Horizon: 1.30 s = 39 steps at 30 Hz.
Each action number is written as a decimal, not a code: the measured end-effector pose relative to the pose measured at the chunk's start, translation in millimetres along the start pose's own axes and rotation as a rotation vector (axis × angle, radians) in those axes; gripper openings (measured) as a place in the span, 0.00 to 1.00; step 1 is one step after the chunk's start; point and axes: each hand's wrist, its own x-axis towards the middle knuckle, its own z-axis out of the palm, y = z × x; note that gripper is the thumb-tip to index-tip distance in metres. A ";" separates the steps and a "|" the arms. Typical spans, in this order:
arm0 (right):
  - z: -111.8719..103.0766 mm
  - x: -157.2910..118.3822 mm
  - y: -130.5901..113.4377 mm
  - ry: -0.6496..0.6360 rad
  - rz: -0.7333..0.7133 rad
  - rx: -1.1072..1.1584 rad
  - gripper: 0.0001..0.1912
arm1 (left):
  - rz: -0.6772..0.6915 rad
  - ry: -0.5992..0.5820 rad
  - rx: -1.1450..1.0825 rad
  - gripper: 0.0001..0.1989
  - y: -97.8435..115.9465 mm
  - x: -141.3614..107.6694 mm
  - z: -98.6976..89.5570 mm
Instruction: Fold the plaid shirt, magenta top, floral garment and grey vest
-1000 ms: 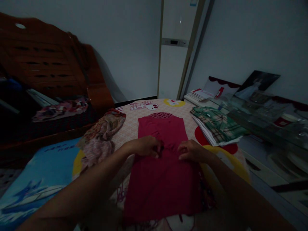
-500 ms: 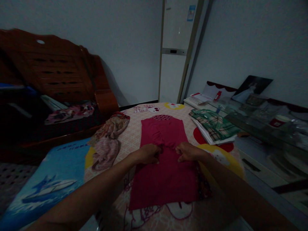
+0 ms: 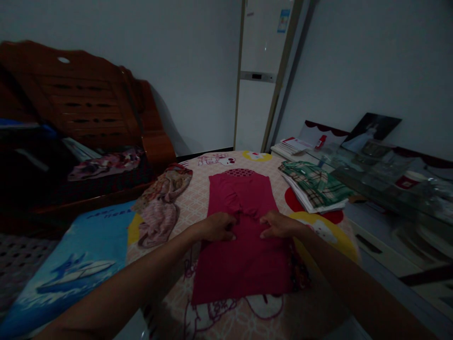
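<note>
A deep pink shirt (image 3: 244, 264) lies flat on the covered table in front of me, with a dotted curved edge at its far end and a dark patterned piece showing at its near right side. My left hand (image 3: 217, 226) is closed on the shirt left of its middle, fingers curled and thumb toward the centre. Opposite it, my right hand (image 3: 279, 224) grips the cloth in the same way. Between the two hands the fabric is puckered into a crosswise crease. The fingertips are partly hidden against the cloth.
Crumpled patterned clothing (image 3: 161, 208) lies at the table's left. Folded clothes with a green plaid shirt (image 3: 311, 184) on top lie at the right. Beyond stands a glass shelf (image 3: 375, 189) with a cup (image 3: 408, 179). A wooden bench (image 3: 81, 104) is at left.
The hands stay at nearly the same spot on the pink shirt. The right thumb and fingers look slightly farther apart. The whole view has shifted slightly.
</note>
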 end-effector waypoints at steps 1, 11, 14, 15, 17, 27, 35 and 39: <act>0.5 -1.4 0.1 0.008 -0.009 0.005 0.10 | 0.011 0.021 -0.019 0.10 -1.1 -1.4 2.0; -59.0 9.1 -9.1 0.168 -0.170 0.090 0.13 | 0.079 0.259 -0.035 0.11 -9.2 11.9 -48.7; -81.8 25.1 -9.6 0.215 -0.166 0.044 0.13 | 0.079 0.316 0.003 0.11 -21.1 25.3 -72.4; -88.7 31.3 -9.1 0.221 -0.169 0.031 0.13 | 0.076 0.333 0.017 0.11 -26.1 29.9 -79.2; -102.2 44.9 -7.2 0.223 -0.176 0.015 0.13 | 0.068 0.354 0.037 0.11 -37.0 39.2 -91.9; -147.7 130.8 28.9 0.254 -0.081 -0.144 0.09 | -0.012 0.339 0.177 0.11 -89.2 93.9 -146.0; -109.4 183.3 54.1 0.318 0.137 -0.386 0.06 | -0.163 0.259 0.281 0.09 -132.3 145.8 -122.3; -83.7 182.1 60.3 0.391 0.164 -0.487 0.11 | -0.316 0.370 0.359 0.14 -128.3 149.6 -96.6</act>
